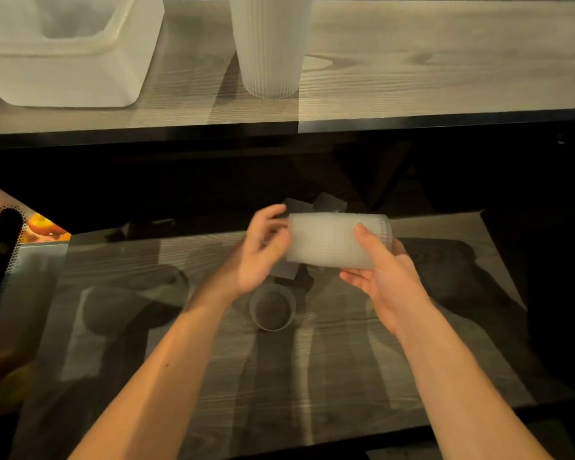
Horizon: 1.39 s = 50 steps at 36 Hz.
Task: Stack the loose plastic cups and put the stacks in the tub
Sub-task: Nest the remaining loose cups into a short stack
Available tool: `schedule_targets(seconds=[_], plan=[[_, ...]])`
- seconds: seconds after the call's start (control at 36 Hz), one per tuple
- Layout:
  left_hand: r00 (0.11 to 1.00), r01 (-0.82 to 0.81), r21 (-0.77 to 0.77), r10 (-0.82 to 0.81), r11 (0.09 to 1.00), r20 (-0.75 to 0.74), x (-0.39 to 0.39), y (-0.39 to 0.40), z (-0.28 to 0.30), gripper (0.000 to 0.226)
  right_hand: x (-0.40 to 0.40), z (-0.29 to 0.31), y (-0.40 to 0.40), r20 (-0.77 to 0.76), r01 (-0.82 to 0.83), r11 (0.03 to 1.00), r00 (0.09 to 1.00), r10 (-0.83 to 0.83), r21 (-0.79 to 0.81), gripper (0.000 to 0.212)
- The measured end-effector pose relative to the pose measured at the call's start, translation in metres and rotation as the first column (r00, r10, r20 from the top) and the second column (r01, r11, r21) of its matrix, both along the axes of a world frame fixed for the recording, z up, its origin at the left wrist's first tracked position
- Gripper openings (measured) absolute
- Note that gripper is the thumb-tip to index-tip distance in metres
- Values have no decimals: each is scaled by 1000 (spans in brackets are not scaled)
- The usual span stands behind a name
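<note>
Cups (332, 242), nested sideways, look light, thin, slippery; right hand (385, 277) fingers curl round the stack, left hand (263, 254) fingers pinch its end. Grip mid-wall gently.

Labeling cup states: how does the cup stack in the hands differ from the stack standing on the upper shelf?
The held cup stack lies sideways in the air, gripped by the right hand with the left hand at its end; the shelf cup stack stands upright, untouched, beside the tub. The held stack looks shorter, though the shelf stack's top is cropped. Both are translucent, ribbed plastic.
</note>
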<state>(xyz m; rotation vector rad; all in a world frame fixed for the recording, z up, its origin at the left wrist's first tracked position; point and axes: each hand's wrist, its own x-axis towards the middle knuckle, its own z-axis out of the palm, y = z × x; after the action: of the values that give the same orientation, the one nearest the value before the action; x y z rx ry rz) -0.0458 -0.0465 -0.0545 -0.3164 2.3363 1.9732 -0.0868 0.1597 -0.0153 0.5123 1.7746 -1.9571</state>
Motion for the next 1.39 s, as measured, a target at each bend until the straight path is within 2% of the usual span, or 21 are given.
schedule_targets(seconds=[0.03,0.06,0.11,0.17,0.19,0.31,0.5,0.56,0.61,0.64,0.67,0.72,0.78,0.81,0.92,1.0,1.06,1.19,1.25,1.33,1.39], plan=[[997,-79,-42,80,996,22,-2,-4,-6,69,0,0,1,-6,38,999,999,-38,7,67],[990,-115,-148,125,982,59,-5,-6,-12,69,0,0,2,-6,77,997,997,-77,11,69],[983,40,-470,48,882,175,-7,-7,-25,82,0,-2,4,4,139,990,990,-139,19,71],[969,183,-615,-35,767,244,-5,-4,-38,89,1,-5,7,23,171,985,985,-171,22,73],[970,184,-624,-37,759,241,-5,-4,-46,87,2,-6,9,33,180,983,983,-181,19,74],[971,38,-416,65,909,231,-3,-7,-55,78,8,-8,14,42,199,980,979,-199,6,76],[966,-176,-378,232,909,109,9,-12,-30,55,15,-7,14,60,221,974,974,-218,-52,65],[953,-249,-279,286,928,103,13,-11,-19,47,17,-6,14,69,209,975,977,-204,-74,59],[932,-347,-22,347,938,107,17,-9,-13,42,18,-5,12,79,200,976,978,-193,-90,56],[917,-397,123,386,910,102,20,-8,-10,41,18,-6,11,85,197,976,978,-189,-96,56],[896,-442,263,430,857,105,22,-7,-8,41,19,-5,10,90,194,976,979,-185,-101,57],[855,-491,525,499,695,140,24,-6,-3,47,21,-6,7,97,188,976,979,-177,-112,60],[839,-485,667,515,565,174,25,-5,3,53,24,-6,5,103,177,976,981,-165,-130,62],[843,-476,681,509,557,173,25,-2,5,56,25,-6,3,107,171,975,982,-157,-139,62],[880,-440,627,448,643,158,29,16,10,64,31,-3,-6,123,167,971,981,-147,-172,61],[935,-351,484,326,801,139,34,22,8,84,32,1,-10,129,178,965,979,-155,-195,59],[964,-265,390,232,882,131,37,21,6,88,32,2,-9,110,167,967,983,-148,-195,53],[980,-193,285,171,939,102,42,10,9,72,29,3,0,7,32,993,999,-31,-109,49],[995,-90,234,77,968,67,44,10,11,66,29,4,2,-17,-42,997,999,41,-65,47],[992,76,171,-91,982,84,47,11,12,72,30,2,2,-2,-98,994,995,98,-52,42],[992,83,71,-90,994,93,49,6,12,74,30,0,3,0,-58,997,998,58,-56,43]])
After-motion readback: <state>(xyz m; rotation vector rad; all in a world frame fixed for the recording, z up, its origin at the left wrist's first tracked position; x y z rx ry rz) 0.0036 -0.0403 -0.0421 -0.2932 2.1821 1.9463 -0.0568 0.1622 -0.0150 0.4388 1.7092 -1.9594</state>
